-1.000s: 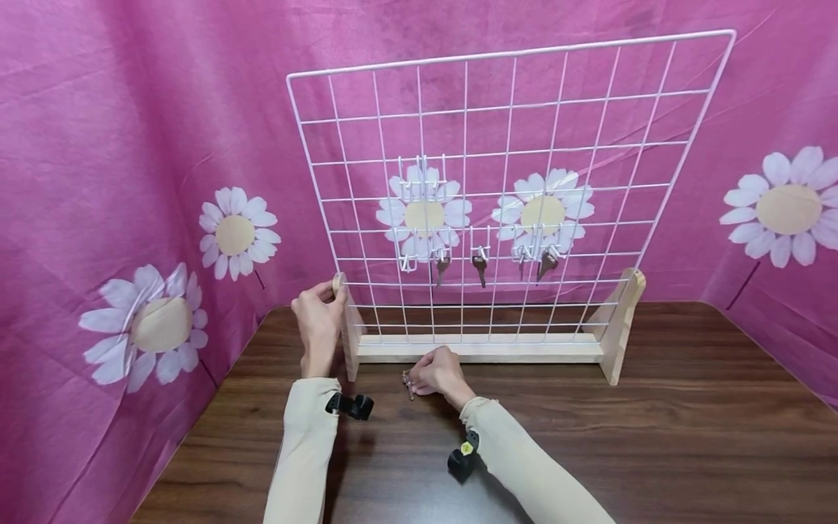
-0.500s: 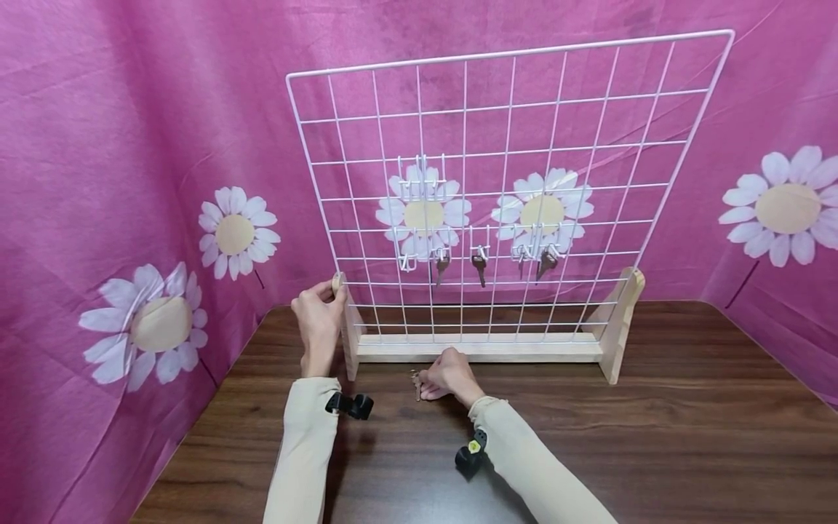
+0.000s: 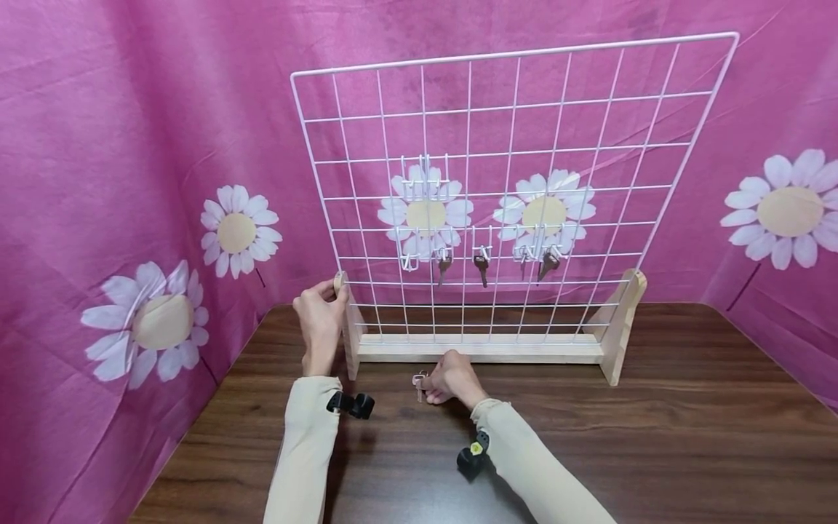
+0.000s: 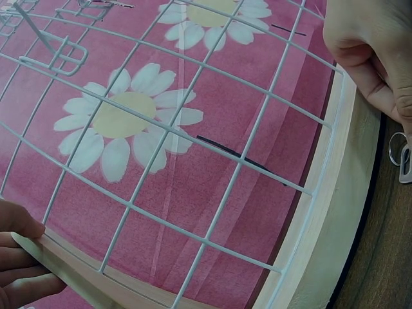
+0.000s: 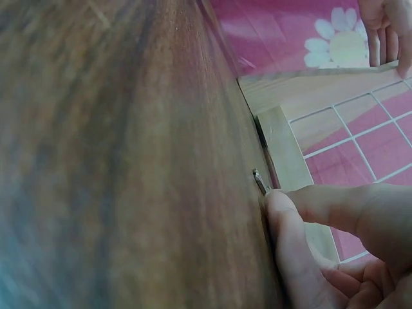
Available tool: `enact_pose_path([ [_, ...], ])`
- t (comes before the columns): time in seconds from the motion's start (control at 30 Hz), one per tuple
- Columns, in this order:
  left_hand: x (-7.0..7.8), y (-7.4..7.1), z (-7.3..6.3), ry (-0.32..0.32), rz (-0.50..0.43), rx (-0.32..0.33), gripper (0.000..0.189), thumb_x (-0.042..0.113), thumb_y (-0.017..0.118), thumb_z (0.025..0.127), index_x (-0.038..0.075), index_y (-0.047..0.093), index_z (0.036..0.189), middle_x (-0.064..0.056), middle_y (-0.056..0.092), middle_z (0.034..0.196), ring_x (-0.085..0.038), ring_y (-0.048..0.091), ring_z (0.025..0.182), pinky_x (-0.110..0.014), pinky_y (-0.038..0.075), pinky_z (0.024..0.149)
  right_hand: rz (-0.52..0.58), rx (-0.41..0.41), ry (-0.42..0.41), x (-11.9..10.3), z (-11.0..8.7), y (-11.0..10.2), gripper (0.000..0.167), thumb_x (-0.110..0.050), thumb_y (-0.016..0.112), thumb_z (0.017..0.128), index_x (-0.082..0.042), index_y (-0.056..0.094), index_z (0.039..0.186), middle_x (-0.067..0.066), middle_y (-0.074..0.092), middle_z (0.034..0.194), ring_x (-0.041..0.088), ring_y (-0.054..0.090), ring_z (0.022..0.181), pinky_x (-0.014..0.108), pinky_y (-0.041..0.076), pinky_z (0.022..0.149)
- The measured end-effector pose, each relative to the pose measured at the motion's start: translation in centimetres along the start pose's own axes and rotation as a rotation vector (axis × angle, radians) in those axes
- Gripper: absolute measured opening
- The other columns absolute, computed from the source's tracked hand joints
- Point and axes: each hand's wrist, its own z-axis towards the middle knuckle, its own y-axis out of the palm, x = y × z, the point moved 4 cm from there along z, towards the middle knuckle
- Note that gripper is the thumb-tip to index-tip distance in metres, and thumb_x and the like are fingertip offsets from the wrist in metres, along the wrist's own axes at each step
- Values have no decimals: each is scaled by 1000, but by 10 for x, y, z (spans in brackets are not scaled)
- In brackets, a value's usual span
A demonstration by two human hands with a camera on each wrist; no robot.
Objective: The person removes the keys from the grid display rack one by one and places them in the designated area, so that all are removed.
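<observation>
A small key (image 3: 419,383) with a ring is at table level in front of the stand's base bar. My right hand (image 3: 454,378) pinches it between thumb and index finger, as the right wrist view shows with the key tip (image 5: 259,181) jutting past the fingertips. The fingers hide part of the key. My left hand (image 3: 321,318) grips the top of the stand's left wooden upright (image 3: 351,331). A white wire grid (image 3: 517,54) stands upright in this stand. Several keys hang from hooks on it, among them one key (image 3: 482,271) near the middle.
An unfilled white hook (image 3: 409,263) is left of the hanging keys, and a hook rack (image 3: 425,182) sits higher up. The right wooden upright (image 3: 622,331) and base bar (image 3: 524,354) border the brown table (image 3: 687,437). A pink flowered cloth (image 3: 131,109) hangs behind.
My right hand has shifted slightly to the right with the key, and more of the key shows beyond the fingers. The left hand keeps its grip on the upright.
</observation>
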Motion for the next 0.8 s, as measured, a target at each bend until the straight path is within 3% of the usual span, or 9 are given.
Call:
enact_pose_path([
  [0.17,0,0,0,-3,13,2,25,11,71,83,-2,73,103,-19,72,88,-32,71,87,-42,56,78,-136,24,-29,1,0,2,23,-12,78,79,-2,63,65,3,60,45,6,54,35,23,53,45],
  [0.27,1,0,0,-1,14,-2,26,11,71,83,-3,73,104,-19,72,89,-32,71,88,-41,55,80,-128,17,-35,2,0,3,24,-13,77,80,-2,63,65,3,60,46,6,55,35,24,53,44],
  [0.37,0,0,-1,-4,15,-5,26,11,71,83,-3,73,105,-19,72,89,-31,71,87,-41,55,80,-39,-26,-26,4,1,3,21,-10,76,80,1,64,67,6,62,48,7,56,36,24,53,44],
  [0.6,0,1,-1,-2,20,-3,24,12,71,83,-1,74,103,-18,73,88,-30,71,85,-41,56,77,-33,-37,-76,8,2,0,16,-7,74,79,-1,67,67,3,62,48,4,55,37,22,52,43],
  [0.8,0,1,-1,0,14,1,24,11,72,83,-2,74,103,-18,72,88,-30,71,85,-41,56,78,109,-153,-43,5,-1,-4,20,-11,74,83,3,66,72,7,64,53,8,59,42,24,55,47],
])
